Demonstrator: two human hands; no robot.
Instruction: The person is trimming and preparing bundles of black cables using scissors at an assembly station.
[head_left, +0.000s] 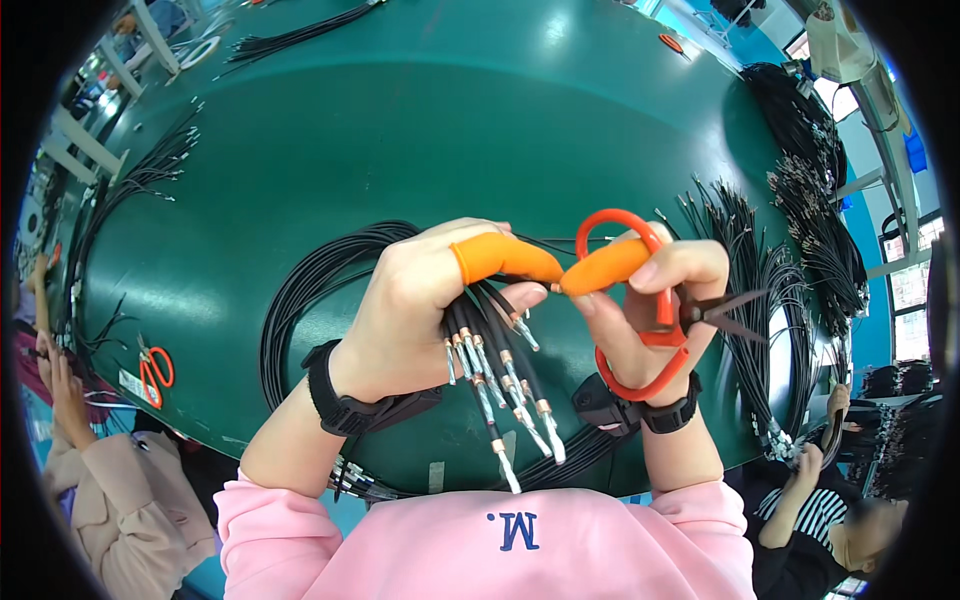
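Observation:
My left hand (400,290) is closed round a bundle of thin black cables (484,312), whose bare copper and silvery ends hang below the fingers. In my right hand (708,262) are red-handled scissors (665,292), hooked over the fingers, with the dark blades parted and pointing right. Each index finger wears an orange finger cot. The two fingertips meet in front of me at a small copper-coloured cable end, mostly hidden by them. The rest of the held bundle loops in a wide coil (285,310) on the table, left of and behind my left hand.
The green table (430,150) curves around me. More cable bundles lie at the left (150,170), the far edge (300,35) and the right (750,260). Red-handled scissors (155,375) rest at the left edge, another pair (673,45) far right. People sit on both sides.

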